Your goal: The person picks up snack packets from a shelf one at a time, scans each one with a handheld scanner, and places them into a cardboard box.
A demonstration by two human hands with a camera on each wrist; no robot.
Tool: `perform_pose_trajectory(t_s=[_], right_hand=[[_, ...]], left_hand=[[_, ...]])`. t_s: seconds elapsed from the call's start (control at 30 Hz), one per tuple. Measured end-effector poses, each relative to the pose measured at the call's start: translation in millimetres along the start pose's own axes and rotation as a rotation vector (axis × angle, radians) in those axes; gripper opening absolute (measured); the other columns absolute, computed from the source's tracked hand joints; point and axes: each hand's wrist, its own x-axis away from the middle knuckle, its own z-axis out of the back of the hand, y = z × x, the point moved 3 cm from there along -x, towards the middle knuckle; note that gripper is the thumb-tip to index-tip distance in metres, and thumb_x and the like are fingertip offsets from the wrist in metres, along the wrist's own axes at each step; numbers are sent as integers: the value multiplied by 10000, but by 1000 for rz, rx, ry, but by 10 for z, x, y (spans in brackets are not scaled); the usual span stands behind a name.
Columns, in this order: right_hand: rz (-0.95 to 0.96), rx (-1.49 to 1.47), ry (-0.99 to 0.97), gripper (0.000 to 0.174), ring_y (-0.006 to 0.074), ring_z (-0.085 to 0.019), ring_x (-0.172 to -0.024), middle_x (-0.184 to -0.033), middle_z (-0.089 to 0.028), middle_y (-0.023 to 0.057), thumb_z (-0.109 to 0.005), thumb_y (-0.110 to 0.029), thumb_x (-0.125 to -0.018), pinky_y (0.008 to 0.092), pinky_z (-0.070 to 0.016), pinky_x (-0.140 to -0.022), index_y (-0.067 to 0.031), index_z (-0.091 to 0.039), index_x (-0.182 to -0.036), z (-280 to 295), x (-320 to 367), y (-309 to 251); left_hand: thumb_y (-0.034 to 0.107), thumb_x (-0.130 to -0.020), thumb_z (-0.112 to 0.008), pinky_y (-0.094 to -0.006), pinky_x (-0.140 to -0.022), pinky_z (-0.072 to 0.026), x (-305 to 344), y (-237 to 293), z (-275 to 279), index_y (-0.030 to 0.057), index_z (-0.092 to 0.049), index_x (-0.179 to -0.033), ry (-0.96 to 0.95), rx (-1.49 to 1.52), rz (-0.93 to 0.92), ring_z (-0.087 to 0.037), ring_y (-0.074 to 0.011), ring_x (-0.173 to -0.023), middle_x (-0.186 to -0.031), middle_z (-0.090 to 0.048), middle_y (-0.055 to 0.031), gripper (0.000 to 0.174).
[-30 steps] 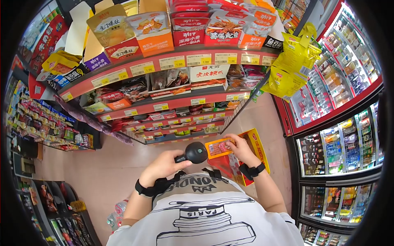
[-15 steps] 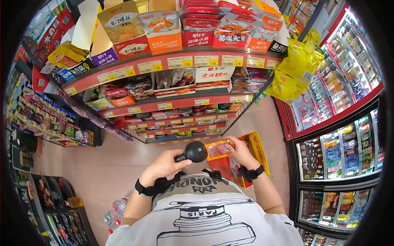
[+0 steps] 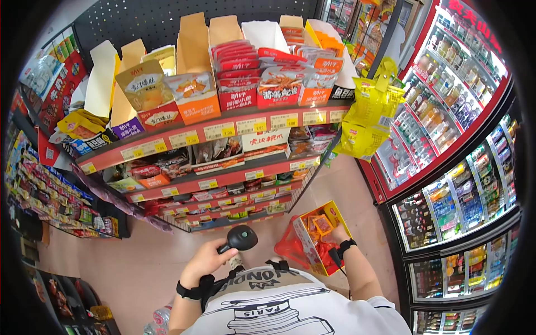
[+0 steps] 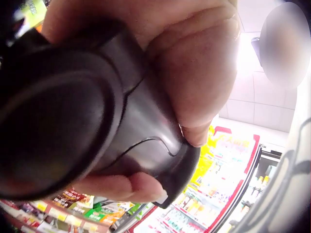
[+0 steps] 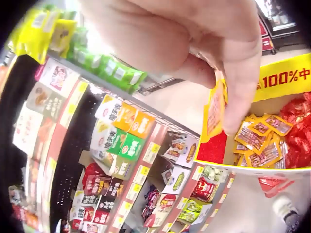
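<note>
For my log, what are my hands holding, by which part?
Left hand: black handheld device, by its handle. Right hand: orange packet, pinched near one end.

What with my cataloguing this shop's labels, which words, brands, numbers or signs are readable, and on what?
"100%中" on yellow box
"PARIS" on white shirt
"1.00" on price tags
"深海小鱼" on red carton
"劲仔" on purple carton
Pinched packet: too blurred.
Other lettering: mostly too small, blurred or partial.

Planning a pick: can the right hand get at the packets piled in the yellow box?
Probably yes: the yellow box is open on top, the right hand is at its opening and nothing seems to cover the piled packets. Its fingers pinch another packet, though.
</note>
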Motion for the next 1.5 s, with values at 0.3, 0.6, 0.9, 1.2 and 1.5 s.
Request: perform_pose_trajectory(t_s=[0.3,0.6,0.9,1.2,1.5], right_hand=[[-208,240,-353,259,139,-587,-791,-887,-621,68,-562,-63,-836,275,-484,-700,6,-541,-1084,-1236,1605,-3487],[1012,284,-77,162,109,-569,-798,-824,-596,44,-514,0,-826,257,-468,-708,4,-560,-982,-1494,2065,-7002],[1086,1040,304,338,300,-577,-979,-1021,-605,181,-430,103,-757,336,-456,-830,13,-545,-1062,-1642,1199,-8289],[1172,1331,458,193,310,-623,-797,-881,-627,169,-586,15,-713,397,-501,-676,-18,-621,-900,-1762,1049,-8250],[1205,1129,691,178,342,-604,-766,-790,-621,175,-560,-205,-790,410,-476,-664,-40,-617,-828,-1539,1598,-8260]], left_hand=[[334,-809,-646,-273,-560,-442,-22,-101,69,-23,-604,-950,7,3,33,-538,-110,-598,-665,-578,-53,386],[326,-812,-646,-257,-549,-445,0,-201,246,-15,-600,-938,74,50,40,-545,-110,-581,-656,-577,-40,366],[283,-823,-643,-247,-541,-445,75,-230,370,-12,-590,-952,119,116,100,-541,-95,-588,-678,-567,-22,327],[269,-829,-640,-248,-538,-442,100,-353,449,-11,-590,-960,133,178,93,-528,-91,-580,-674,-564,-22,313],[285,-827,-636,-246,-537,-444,54,-393,472,-7,-590,-979,104,118,96,-548,-97,-579,-665,-576,-25,332]])
